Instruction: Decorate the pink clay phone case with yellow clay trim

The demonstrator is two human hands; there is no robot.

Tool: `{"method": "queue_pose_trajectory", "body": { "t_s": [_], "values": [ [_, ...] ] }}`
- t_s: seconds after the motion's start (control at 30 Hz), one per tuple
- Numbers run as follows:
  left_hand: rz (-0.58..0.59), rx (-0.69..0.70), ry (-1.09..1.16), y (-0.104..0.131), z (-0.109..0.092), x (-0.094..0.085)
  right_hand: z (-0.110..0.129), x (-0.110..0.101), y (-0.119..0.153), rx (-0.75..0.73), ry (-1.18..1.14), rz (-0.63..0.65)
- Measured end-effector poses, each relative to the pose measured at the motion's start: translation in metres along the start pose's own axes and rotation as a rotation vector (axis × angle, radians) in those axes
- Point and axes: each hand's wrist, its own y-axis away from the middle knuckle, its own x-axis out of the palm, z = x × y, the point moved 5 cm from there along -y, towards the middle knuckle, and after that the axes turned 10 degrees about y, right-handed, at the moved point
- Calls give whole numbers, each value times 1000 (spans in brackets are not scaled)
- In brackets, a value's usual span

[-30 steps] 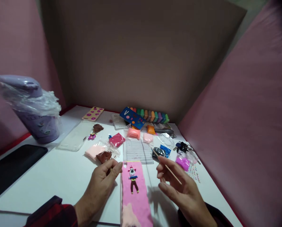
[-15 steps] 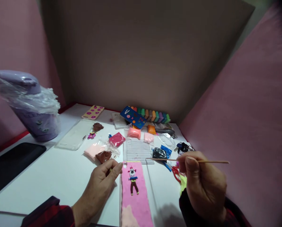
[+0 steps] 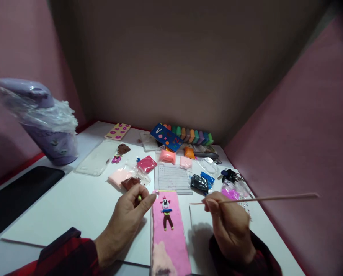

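"Since you're nearer the tabletop [image 3: 82, 214], can you tell what the left hand [image 3: 128, 214] has?"

"A small yellow-green lump [image 3: 139, 198], tucked in curled fingers. The thumb is right by the top left corner of the pink panel [image 3: 175, 239] — touching or not, I can't tell."

"Where does that panel lie?"

"On the tabletop, between the two hands, just this side of the lined paper [image 3: 174, 180]. A little figure [image 3: 167, 219] with a white head and brown legs is on it."

"And the right hand [image 3: 231, 220]?"

"Pinching a thin wooden stick [image 3: 280, 198] held out sideways, one tip showing just right of the panel, apart from the figure."

"So which step is this?"

"Fine detail work, I'd judge, with the stick as the tool — the figure looks largely formed. The next move seems to call for a light, steady tip, whether on the lump or the figure; soft stuff like that probably dents easily."
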Motion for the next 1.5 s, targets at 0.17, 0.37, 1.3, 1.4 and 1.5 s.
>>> {"method": "queue_pose_trajectory", "body": {
  "t_s": [0.17,0.37,1.3,1.4,1.5],
  "values": [
    [-1,-67,67,1,5,1,-6,1,9,132,-71,-53],
    [16,-151,157,3,8,4,-6,0,18,195,-90,-86],
    [109,-39,154,2,2,11,-8,20,33,225,-302,-168],
    [99,-53,235,1,2,13,-4,18,32,195,-358,-178],
    [71,-63,282,0,2,13,1,18,31,131,-388,-112]
  ]
}}
